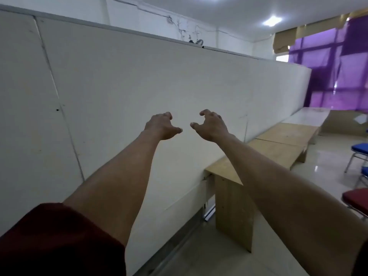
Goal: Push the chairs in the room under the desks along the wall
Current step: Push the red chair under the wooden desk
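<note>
Both my arms reach out in front of me toward a white partition wall. My left hand (162, 125) and my right hand (211, 124) hang in the air with curled, spread fingers and hold nothing. A row of light wooden desks (276, 149) runs along the wall to the right. At the right edge stand a red-seated chair (356, 198) and a blue-seated chair (360, 149), both out on the floor apart from the desks and partly cut off by the frame. Neither hand touches a chair.
The white partition wall (139, 86) fills the left and middle. A pale tiled floor (326, 166) lies between desks and chairs. Purple-curtained windows (338, 76) are at the far right. A metal rail (209, 213) lies by the nearest desk's leg.
</note>
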